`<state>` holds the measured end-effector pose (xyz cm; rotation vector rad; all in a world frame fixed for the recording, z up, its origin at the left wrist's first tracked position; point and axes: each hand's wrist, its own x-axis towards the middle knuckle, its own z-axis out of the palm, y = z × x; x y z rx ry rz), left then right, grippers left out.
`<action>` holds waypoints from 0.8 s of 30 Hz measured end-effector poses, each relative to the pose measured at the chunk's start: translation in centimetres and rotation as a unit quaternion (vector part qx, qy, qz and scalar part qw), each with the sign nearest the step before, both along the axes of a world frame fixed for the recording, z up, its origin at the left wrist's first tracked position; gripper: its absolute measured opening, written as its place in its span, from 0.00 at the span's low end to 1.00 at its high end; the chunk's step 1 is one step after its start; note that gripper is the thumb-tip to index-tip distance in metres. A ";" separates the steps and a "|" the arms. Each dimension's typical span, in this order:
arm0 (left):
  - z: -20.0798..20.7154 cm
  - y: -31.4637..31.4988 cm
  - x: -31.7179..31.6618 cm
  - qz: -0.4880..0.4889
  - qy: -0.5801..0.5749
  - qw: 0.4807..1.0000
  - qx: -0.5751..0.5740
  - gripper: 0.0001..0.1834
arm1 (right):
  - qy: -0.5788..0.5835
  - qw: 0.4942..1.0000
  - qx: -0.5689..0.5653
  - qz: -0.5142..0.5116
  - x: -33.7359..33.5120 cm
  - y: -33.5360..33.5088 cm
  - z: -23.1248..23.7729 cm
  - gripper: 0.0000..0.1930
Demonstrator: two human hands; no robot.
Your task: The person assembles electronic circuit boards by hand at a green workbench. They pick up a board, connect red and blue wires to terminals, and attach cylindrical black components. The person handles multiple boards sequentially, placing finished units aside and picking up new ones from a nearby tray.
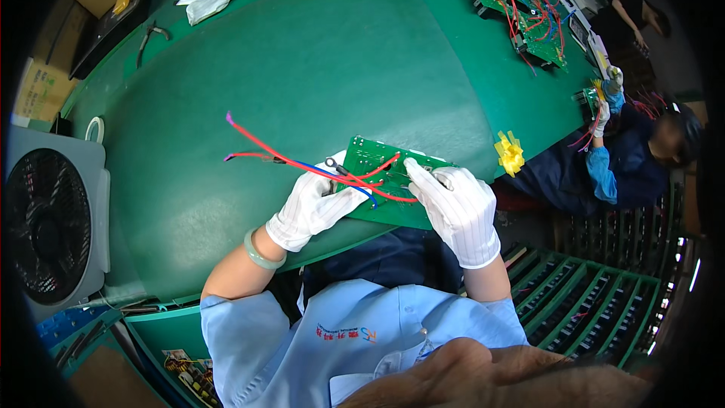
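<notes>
Left hand (313, 208) clamped on circuit board (393, 213), left side; right hand (457, 208) on its right, grip unclear. Red wires (255, 139) trail left.

I see some lettering on the light blue shirt (260, 347): a row of red characters (339, 334), a smaller line of letters next to it, and a small logo (368, 335) in red and blue. From my view, this print stands upside down. At the left side, the cardboard box (36, 109) carries dark printed characters, small and blurred for me. On the green circuit board (364, 155), the pale marks are too small to read.
</notes>
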<state>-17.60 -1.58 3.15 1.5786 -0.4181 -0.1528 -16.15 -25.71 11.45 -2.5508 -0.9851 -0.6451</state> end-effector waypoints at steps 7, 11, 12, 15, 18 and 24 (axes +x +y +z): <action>0.7 -0.2 -0.3 0.012 0.131 0.989 -0.061 0.20 | 0.006 0.998 -0.070 0.008 0.4 -0.4 0.1 0.24; 1.0 -0.2 -0.4 0.016 0.104 0.993 -0.045 0.20 | 0.006 0.998 -0.050 0.026 0.5 -0.5 -0.2 0.25; 0.9 -0.2 -0.4 0.016 0.092 0.995 -0.045 0.20 | 0.009 0.998 -0.054 0.029 0.5 -0.6 -0.1 0.25; 0.0 -0.1 -0.2 0.013 0.034 0.999 -0.026 0.20 | 0.014 0.997 -0.053 0.059 0.8 -0.8 0.3 0.26; -0.6 -0.2 -0.2 0.029 0.031 0.999 -0.015 0.21 | 0.012 0.998 -0.045 0.047 0.9 -0.7 0.1 0.25; -0.2 -0.4 -0.3 0.031 0.108 0.993 -0.043 0.24 | -0.001 0.998 -0.058 0.023 1.0 -0.7 -0.4 0.25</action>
